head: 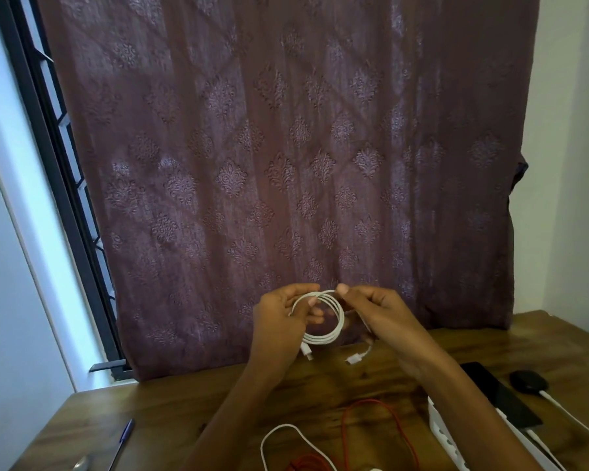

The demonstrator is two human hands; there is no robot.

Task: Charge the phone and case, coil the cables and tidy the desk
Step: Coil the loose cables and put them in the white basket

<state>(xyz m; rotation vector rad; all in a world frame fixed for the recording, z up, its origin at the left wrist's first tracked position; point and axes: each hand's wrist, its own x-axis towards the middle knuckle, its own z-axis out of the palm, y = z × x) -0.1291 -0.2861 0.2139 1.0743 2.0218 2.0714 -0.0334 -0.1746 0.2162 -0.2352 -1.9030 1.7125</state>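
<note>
The left hand (279, 317) grips and the right hand (381, 311) pinches a thin white cable (321, 339) wound in round loops, plugs dangling

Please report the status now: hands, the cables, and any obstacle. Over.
Over the desk, left hand and right hand both grip the white cable coil. Loose, not yet coiled: red cable, second white cable. No obstacle near hands.

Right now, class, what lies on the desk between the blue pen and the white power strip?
Head view: the left forearm, a loose white cable and a red cable.
</note>
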